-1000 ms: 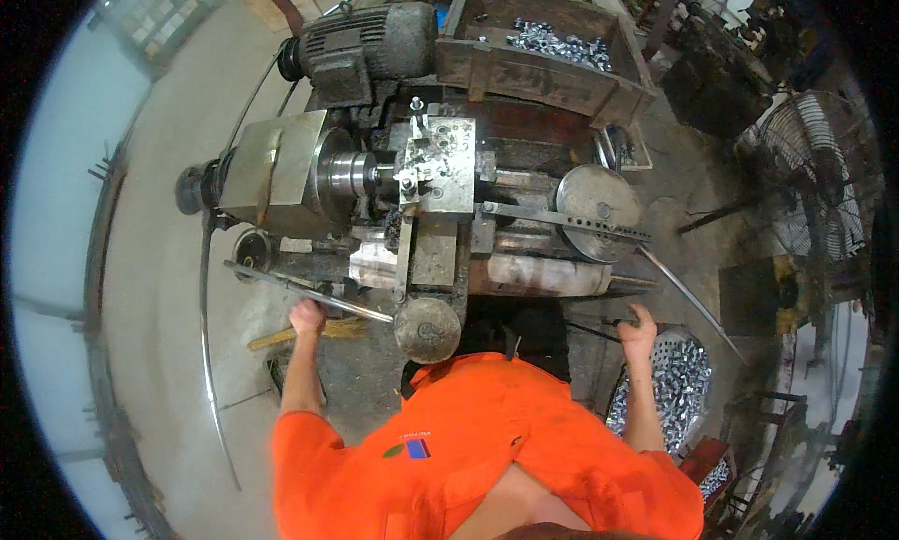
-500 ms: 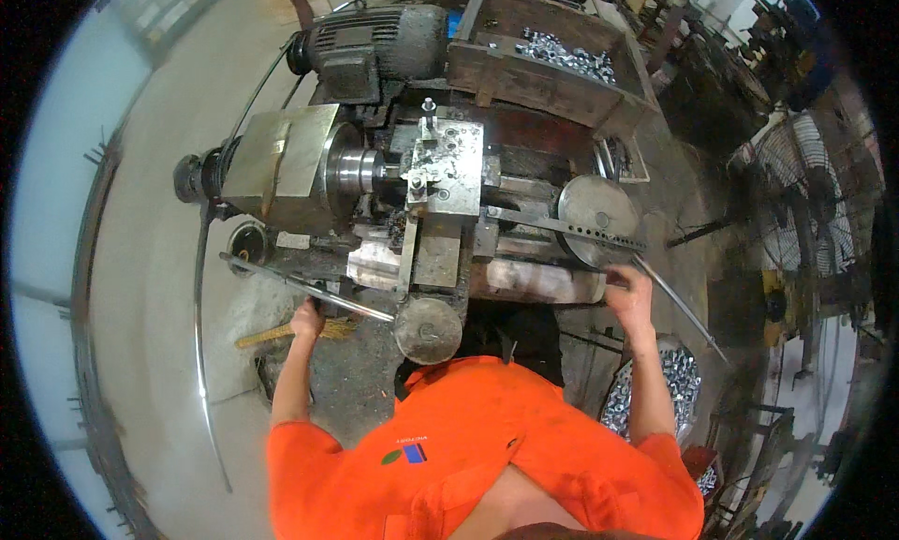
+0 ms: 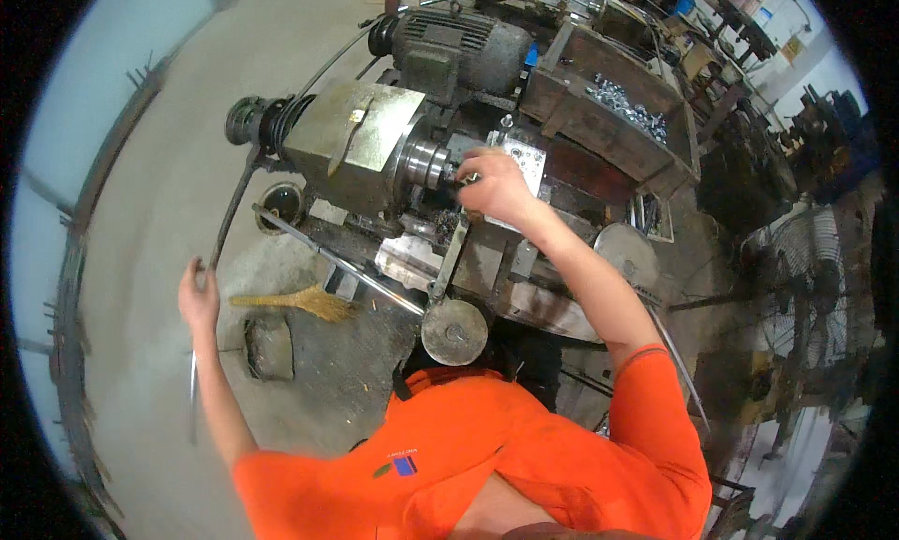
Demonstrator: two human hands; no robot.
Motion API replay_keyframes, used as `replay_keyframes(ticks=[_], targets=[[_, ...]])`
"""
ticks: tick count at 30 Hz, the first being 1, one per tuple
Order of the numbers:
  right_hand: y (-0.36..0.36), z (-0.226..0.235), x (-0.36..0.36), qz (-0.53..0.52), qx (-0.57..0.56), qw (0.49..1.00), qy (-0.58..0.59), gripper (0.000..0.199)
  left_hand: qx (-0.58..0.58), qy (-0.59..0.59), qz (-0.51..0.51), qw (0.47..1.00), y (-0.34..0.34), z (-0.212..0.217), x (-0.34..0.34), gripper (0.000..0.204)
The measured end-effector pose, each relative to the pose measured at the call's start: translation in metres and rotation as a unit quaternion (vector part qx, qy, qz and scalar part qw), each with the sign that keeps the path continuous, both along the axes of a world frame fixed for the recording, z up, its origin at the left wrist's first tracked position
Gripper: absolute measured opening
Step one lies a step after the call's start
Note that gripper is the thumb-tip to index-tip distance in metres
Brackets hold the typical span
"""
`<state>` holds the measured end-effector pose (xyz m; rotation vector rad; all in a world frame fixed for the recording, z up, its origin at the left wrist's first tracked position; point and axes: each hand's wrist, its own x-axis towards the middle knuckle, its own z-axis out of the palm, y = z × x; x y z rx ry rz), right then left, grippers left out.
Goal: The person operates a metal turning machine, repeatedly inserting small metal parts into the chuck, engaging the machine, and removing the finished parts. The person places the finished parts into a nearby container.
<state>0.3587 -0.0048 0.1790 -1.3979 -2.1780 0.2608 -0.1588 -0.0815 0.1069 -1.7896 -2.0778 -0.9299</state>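
Lathe chuck (image 3: 426, 162) now has the right hand (image 3: 494, 186) on it, fingers curled at its face; a second ago that hand was down by the bin. Left hand (image 3: 199, 295) grips a thin rod. Dusty concrete floor (image 3: 159, 165), broom (image 3: 295, 302), cluttered workshop behind.

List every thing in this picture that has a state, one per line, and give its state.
Right hand: reaching to the lathe chuck, fingers closed at its face.
Left hand: gripping a thin curved lever rod.
Handwheel: untouched.
Wooden tray: holding shiny metal parts.
Broom: lying flat on the floor.
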Motion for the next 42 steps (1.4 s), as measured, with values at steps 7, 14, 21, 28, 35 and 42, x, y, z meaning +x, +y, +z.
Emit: replay_keyframes(ticks=[7,14,21,28,35,42], targets=[[0.026,-0.001,-0.039,-0.056,-0.134,0.975,-0.167,0.030,-0.275,0.096,0.190,0.937,0.004,-0.015,-0.061,0.042],[0.028,0.001,-0.032,-0.052,-0.189,0.974,-0.116,0.033,-0.363,-0.008,0.222,0.905,0.052,-0.015,-0.097,0.044],[0.027,-0.004,-0.031,-0.041,-0.148,0.982,-0.107,0.031,-0.255,0.007,0.190,0.948,-0.018,-0.014,0.009,0.042],[0.025,0.002,-0.035,-0.042,-0.183,0.971,-0.145,0.031,-0.286,-0.040,0.215,0.933,-0.044,-0.001,0.075,0.039],[0.025,-0.013,-0.026,-0.080,-0.104,0.977,-0.169,0.027,-0.237,0.007,0.192,0.952,-0.052,-0.001,0.083,0.034],[0.024,0.057,0.091,-0.218,-0.058,0.972,-0.067,0.029,-0.264,0.002,0.240,0.934,-0.050,0.008,0.091,0.038]])
